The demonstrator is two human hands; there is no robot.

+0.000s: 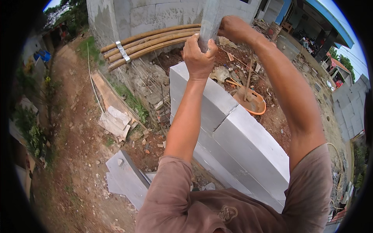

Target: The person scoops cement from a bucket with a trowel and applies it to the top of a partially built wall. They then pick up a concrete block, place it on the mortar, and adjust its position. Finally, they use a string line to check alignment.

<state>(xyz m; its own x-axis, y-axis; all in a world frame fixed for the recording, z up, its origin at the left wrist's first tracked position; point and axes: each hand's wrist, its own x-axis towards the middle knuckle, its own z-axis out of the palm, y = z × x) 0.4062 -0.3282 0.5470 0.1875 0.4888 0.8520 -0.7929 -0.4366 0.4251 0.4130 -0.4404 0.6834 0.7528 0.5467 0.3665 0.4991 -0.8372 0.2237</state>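
Both my arms reach forward over a low wall of pale grey blocks [248,136]. Ahead of me stands a long, smooth grey post-like piece [211,19]; I cannot tell its material. The fingers and thumb of my left hand [199,56] close around its lower end from either side. Against the post's right side is my right hand [235,29], curled closed, with its fingertips hidden, so what it holds does not show. Just behind the left hand, several bamboo poles [155,42] lie side by side, bound by a shiny metal strap [122,52].
An orange tub [259,110] of grey mix, with a wooden handle [249,73] rising from it, sits beyond the wall. A plank [112,93], broken block pieces [124,174] and rubble lie left. A taller block wall [167,15] stands ahead. Stacked blocks [351,105] are far right.
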